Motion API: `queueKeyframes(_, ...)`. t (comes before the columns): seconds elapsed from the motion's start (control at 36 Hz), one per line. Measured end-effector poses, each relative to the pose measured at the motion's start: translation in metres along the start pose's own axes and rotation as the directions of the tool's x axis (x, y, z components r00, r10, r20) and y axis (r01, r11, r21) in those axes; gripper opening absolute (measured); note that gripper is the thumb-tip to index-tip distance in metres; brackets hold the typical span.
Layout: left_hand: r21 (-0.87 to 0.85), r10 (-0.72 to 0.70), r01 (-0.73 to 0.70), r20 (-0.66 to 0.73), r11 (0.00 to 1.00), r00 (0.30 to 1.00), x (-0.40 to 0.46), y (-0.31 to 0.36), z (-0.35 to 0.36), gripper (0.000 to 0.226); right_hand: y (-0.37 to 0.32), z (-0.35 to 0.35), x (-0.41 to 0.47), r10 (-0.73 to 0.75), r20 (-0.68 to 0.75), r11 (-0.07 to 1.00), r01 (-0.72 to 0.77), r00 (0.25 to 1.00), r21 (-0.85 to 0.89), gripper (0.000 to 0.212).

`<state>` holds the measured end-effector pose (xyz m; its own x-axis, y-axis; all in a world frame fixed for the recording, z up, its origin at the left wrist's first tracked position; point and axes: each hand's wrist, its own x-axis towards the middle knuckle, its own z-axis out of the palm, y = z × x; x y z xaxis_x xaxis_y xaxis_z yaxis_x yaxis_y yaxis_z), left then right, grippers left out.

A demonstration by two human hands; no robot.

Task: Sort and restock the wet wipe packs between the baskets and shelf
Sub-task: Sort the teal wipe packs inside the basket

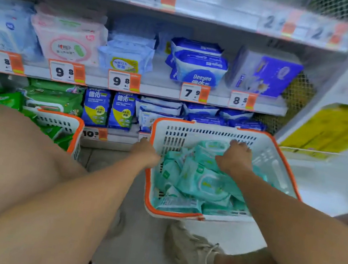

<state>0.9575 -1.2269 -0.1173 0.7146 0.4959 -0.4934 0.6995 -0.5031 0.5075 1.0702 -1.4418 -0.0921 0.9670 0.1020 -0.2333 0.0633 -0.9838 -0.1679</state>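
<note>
I count 2 baskets: my left hand (145, 153) grips the right basket (267, 147) rim; my right hand (234, 157) presses, fingers hidden, on glossy teal wet wipe packs (203, 183); the left basket (76, 129) holds green packs (57, 133).

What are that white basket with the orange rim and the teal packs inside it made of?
The basket looks like rigid moulded plastic, matte white, with slotted walls and an orange rim. The teal wipe packs seem to be soft plastic film: glossy, creased, slumped unevenly over each other. The right hand rests on them; whether it grips one is unclear.
</note>
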Motion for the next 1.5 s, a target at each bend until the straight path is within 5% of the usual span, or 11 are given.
queueKeyframes(0.28, 0.040, -0.084, 0.089, -0.120, 0.995, 0.989, 0.046, 0.014, 0.018, 0.041, 0.146, 0.020, 0.060, 0.671, -0.021, 0.724, -0.649, 0.741, 0.234, 0.108)
queueKeyframes(0.42, 0.031, -0.177, 0.187, -0.192, 0.982, 0.965, 0.056, 0.024, 0.016, 0.034, 0.154, 0.018, 0.075, 0.667, 0.026, 0.720, -0.653, 0.745, 0.234, 0.081)
queueKeyframes(0.64, 0.178, -0.320, 0.400, -0.355, 0.899, 0.878, 0.062, 0.031, 0.008, 0.077, 0.118, -0.007, 0.068, 0.295, 0.156, 0.953, -0.301, 0.943, 0.016, 0.119)
queueKeyframes(0.75, 0.393, 0.025, 0.020, -0.107, 0.919, 0.994, 0.055, 0.070, 0.005, 0.070, 0.059, -0.023, 0.040, -0.267, 0.397, 0.963, 0.258, 0.878, 0.076, 0.122)
queueKeyframes(0.81, 0.454, 0.191, -0.260, 0.191, 0.852, 0.963, 0.040, 0.094, 0.006, 0.048, 0.036, -0.013, 0.019, -0.317, 0.631, 0.878, 0.470, 0.708, -0.086, 0.119)
queueKeyframes(0.86, 0.469, 0.216, -0.435, 0.450, 0.768, 0.866, 0.026, 0.113, 0.005, 0.043, 0.027, 0.008, 0.001, -0.322, 0.614, 0.738, 0.597, 0.721, -0.314, 0.121)
queueKeyframes(1.03, 0.547, 0.169, -0.651, 0.684, 0.526, 0.710, 0.006, 0.139, -0.012, 0.052, 0.026, 0.005, 0.021, -0.366, 0.462, 0.832, 0.506, 0.808, -0.227, 0.066)
queueKeyframes(1.14, 0.477, 0.242, -0.640, 0.655, 0.602, 0.716, 0.009, 0.152, -0.047, 0.080, 0.030, -0.069, 0.052, -0.298, 0.531, 0.954, 0.220, 0.793, 0.205, 0.052)
queueKeyframes(1.28, 0.142, 0.437, -0.606, 0.569, 0.783, 0.697, 0.011, 0.179, -0.107, 0.123, 0.020, -0.170, 0.061, -0.462, 0.482, 0.669, -0.063, 0.745, 0.740, 0.046)
queueKeyframes(1.33, -0.114, 0.511, -0.559, 0.582, 0.821, 0.632, 0.006, 0.186, -0.128, 0.094, 0.012, -0.207, 0.064, -0.534, 0.378, 0.478, -0.099, 0.756, 0.873, 0.051)
queueKeyframes(1.5, -0.724, 0.674, -0.344, 0.221, 0.598, 0.705, 0.005, 0.199, -0.181, 0.069, 0.001, -0.249, 0.068, -0.511, 0.022, -0.067, -0.066, 0.860, 0.996, 0.079)
